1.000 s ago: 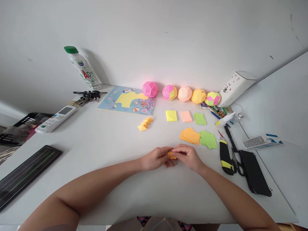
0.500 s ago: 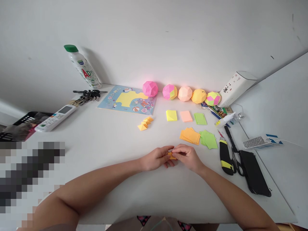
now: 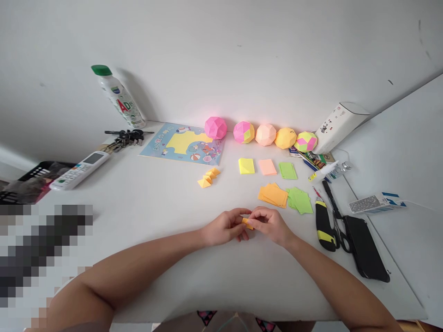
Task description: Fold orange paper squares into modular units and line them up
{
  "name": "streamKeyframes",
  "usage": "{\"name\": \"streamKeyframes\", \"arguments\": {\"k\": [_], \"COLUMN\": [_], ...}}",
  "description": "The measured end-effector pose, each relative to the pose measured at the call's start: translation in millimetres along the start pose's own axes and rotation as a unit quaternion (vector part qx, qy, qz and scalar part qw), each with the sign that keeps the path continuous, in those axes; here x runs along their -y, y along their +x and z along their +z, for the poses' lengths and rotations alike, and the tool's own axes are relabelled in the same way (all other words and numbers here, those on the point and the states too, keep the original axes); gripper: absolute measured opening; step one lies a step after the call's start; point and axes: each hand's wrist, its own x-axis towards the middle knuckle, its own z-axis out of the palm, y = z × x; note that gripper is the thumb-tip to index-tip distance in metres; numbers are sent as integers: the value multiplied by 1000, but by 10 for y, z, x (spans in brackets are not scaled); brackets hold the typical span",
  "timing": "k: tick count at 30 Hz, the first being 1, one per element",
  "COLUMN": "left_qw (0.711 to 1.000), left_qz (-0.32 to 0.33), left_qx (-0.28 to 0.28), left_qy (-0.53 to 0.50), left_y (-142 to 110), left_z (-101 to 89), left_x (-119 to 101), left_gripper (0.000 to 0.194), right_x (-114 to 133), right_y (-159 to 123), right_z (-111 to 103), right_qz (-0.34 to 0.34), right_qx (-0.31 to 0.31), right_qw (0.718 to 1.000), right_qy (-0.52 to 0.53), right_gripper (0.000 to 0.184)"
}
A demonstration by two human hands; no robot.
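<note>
My left hand (image 3: 224, 227) and my right hand (image 3: 270, 224) meet over the middle of the white table (image 3: 155, 207), fingers pinched together on a small folded orange paper piece (image 3: 247, 223). Just beyond them lie a fanned pile of orange paper sheets (image 3: 273, 194) and a pile of green sheets (image 3: 299, 200). Further back are three small pads: yellow (image 3: 246, 166), peach (image 3: 267, 167) and green (image 3: 288, 170). A cluster of folded orange paper units (image 3: 209, 177) lies to the left of the pads.
Several paper balls (image 3: 265, 134) line the wall beside a white box (image 3: 339, 125). A utility knife (image 3: 324, 228), scissors (image 3: 335, 213) and a black case (image 3: 366, 247) lie at right. A sticker sheet (image 3: 183, 144), keys (image 3: 125, 136), bottle (image 3: 119, 97) and remote (image 3: 80, 170) sit at left.
Both hands stay together on the orange piece; the fingers have shifted slightly as they work it, and the piece now sits a little higher between them.
</note>
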Motion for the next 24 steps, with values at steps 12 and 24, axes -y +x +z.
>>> {"name": "streamKeyframes", "arguments": {"k": [12, 24], "left_qw": [995, 991], "left_qz": [-52, -2], "left_qx": [-69, -95], "left_qy": [-43, -93], "left_y": [19, 0], "left_z": [52, 40], "left_x": [-36, -55], "left_gripper": [33, 30], "right_x": [-54, -92], "right_y": [-31, 4], "right_z": [119, 34], "right_qz": [-4, 41], "right_qx": [-102, -165], "right_qw": [995, 984], "right_qy": [-1, 58], "right_gripper": [16, 20]}}
